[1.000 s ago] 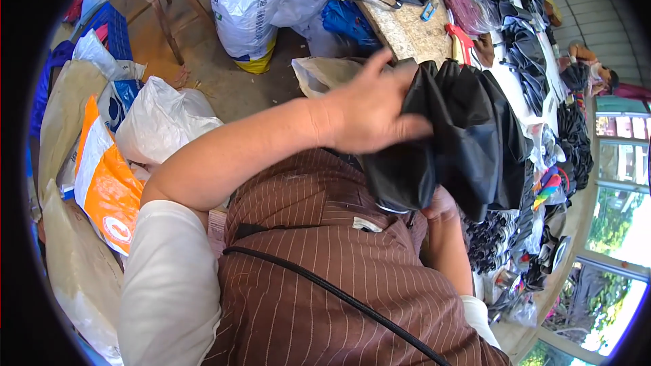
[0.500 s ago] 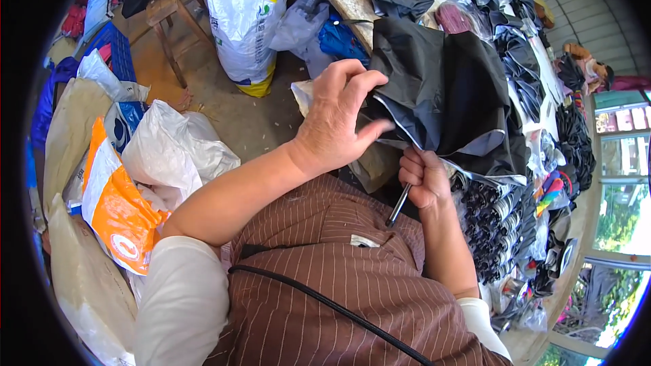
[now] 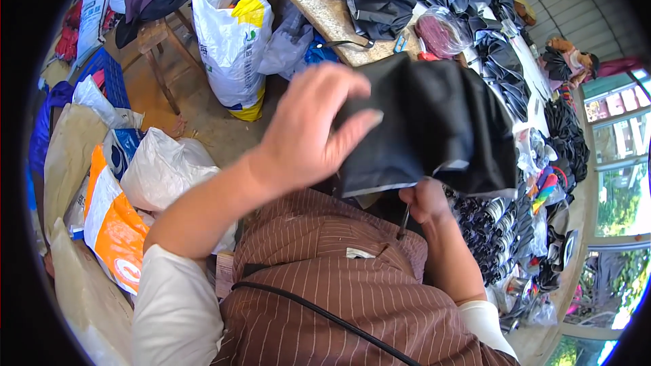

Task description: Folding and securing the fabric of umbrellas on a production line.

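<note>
A black umbrella (image 3: 400,135) with a pale-edged canopy hangs loosely folded in front of me. My right hand (image 3: 430,202) is closed round its shaft just below the canopy, and a short length of the metal rod shows under the fist. At the canopy's left side is my left hand (image 3: 305,118), raised with thumb and fingers apart and nothing between them. It is slightly blurred, and its fingertips overlap the black cloth; whether they touch it I cannot tell.
Folded black umbrellas (image 3: 485,230) are stacked at the right. More lie on the worktable (image 3: 319,10), near a pinkish roll in clear plastic (image 3: 441,32). A white woven sack (image 3: 230,47) and a wooden stool (image 3: 157,37) stand beyond. Plastic bags, including an orange one (image 3: 112,230), crowd the left.
The canopy has swung lower and left, its folds lying differently. My left hand has moved left and down, staying open; my right hand keeps its grip, slightly lower.
</note>
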`<state>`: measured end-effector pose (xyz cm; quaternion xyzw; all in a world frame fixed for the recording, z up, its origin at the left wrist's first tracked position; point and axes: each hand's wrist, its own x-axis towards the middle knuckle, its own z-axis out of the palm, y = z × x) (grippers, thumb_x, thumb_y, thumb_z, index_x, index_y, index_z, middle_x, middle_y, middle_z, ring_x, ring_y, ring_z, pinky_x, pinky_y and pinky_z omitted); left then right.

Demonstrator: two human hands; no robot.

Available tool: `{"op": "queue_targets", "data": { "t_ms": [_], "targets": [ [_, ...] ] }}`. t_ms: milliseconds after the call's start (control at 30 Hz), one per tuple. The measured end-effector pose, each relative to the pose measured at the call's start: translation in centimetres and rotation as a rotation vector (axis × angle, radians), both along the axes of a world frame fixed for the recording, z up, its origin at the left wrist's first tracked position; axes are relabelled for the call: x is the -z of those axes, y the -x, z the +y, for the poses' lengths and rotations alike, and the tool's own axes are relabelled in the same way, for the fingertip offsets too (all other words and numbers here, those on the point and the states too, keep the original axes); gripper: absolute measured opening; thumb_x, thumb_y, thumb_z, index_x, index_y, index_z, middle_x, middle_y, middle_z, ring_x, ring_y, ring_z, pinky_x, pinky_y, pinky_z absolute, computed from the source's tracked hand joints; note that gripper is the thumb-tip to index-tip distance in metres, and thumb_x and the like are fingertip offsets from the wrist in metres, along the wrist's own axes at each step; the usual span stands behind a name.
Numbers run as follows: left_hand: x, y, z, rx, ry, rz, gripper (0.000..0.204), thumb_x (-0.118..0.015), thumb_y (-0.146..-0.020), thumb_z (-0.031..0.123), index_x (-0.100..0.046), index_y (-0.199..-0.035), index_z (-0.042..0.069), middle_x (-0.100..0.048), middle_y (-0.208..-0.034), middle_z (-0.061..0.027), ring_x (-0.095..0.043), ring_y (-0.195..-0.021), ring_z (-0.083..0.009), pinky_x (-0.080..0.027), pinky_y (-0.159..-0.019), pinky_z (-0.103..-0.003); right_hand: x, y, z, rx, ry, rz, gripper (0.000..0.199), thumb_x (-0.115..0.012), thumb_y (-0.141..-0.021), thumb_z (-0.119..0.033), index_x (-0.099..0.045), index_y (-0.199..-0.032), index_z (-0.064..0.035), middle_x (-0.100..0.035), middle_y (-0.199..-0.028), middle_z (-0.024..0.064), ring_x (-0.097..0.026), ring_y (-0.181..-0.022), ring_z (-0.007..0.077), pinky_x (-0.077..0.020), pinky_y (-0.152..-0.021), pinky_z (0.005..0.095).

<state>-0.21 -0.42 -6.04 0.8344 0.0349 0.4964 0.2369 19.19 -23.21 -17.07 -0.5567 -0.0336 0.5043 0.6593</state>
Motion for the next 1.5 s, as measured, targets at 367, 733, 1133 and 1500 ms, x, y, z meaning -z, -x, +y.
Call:
{"op": "queue_targets", "data": {
  "t_ms": [367, 733, 1133, 1500],
  "targets": [
    [-3.8, 3.1, 2.3, 1.059, 0.91, -0.193, 0.044, -0.05, -0.093, 0.034, -0.048, -0.122, 0.001, -0.057, -0.092, -0.0139, -0.054, -0.083, -0.0174, -0.043, -0.072, -0.029, -2.1, 0.3, 1.1, 0.139, -0.045, 0.017, 0.009, -0.053, -0.09, -0.009, -0.055, -0.097, -0.0042, -0.053, -0.077, 0.0026, -0.043, -0.063, 0.0119, -0.0346, -0.052, 0.0214],
    [0.2, -3.0, -4.8, 0.1, -0.039, 0.026, 0.022, -0.066, -0.074, 0.005, -0.057, -0.095, 0.006, -0.055, -0.089, -0.0063, -0.051, -0.077, -0.0242, -0.042, -0.07, -0.032, -3.6, 4.5, 3.0, 0.236, -0.115, 0.015, 0.023, -0.052, -0.088, -0.005, -0.059, -0.11, -0.0027, -0.062, -0.091, 0.0077, -0.059, -0.081, 0.0188, -0.0493, -0.068, 0.0238],
    [-6.3, -2.2, -0.2, 0.117, -0.182, 0.079, 0.032, -0.056, -0.091, 0.034, -0.058, -0.083, 0.003, -0.058, -0.076, -0.0063, -0.05, -0.064, -0.0238, -0.042, -0.064, -0.031, -11.7, 5.5, 4.5, -0.058, -0.3, -0.941, 0.047, -0.052, -0.095, -0.021, -0.041, -0.137, -0.0037, -0.048, -0.136, 0.0135, -0.052, -0.117, 0.0236, -0.0403, -0.103, 0.0341],
    [-4.4, -2.8, -2.4, 0.727, 0.459, 0.052, 0.063, -0.05, -0.09, 0.054, -0.047, -0.124, 0.001, -0.063, -0.084, -0.0086, -0.058, -0.085, -0.0243, -0.04, -0.082, -0.031, -9.5, 3.4, 6.3, 0.038, -0.258, -0.878, 0.054, -0.053, -0.094, -0.024, -0.036, -0.14, -0.0031, -0.046, -0.137, 0.014, -0.047, -0.122, 0.0248, -0.0342, -0.107, 0.0353]
  ]
}}
